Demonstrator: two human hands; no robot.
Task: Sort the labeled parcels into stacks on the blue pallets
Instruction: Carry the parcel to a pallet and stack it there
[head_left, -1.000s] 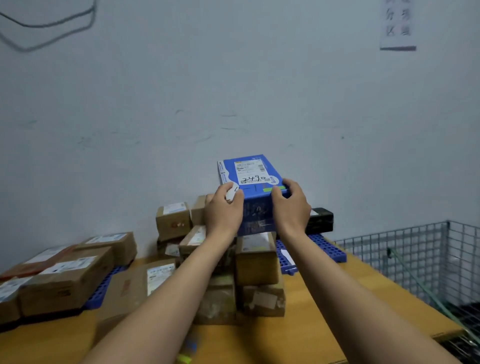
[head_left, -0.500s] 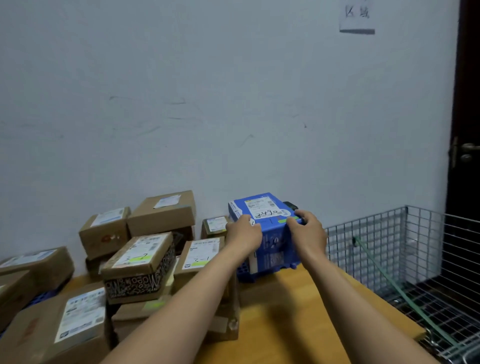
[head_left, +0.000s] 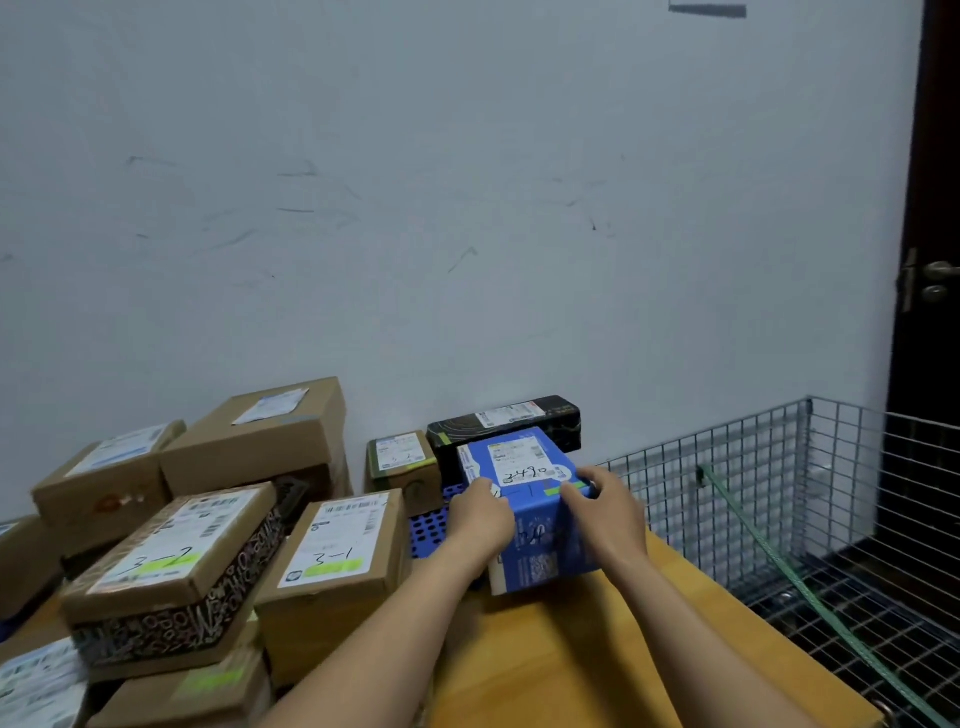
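A: Well, where is the blue box (head_left: 524, 483) sitting?
B: Left hand (head_left: 480, 519) and right hand (head_left: 608, 512) are gripping its sides at the blue pallet's (head_left: 428, 525) near edge; I'm advising sliding it flat against the black box (head_left: 509, 421).

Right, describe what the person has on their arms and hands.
The left forearm and right forearm are bare, with no sleeve in view. The left hand and right hand wear no gloves, and no watch, ring or bracelet shows.
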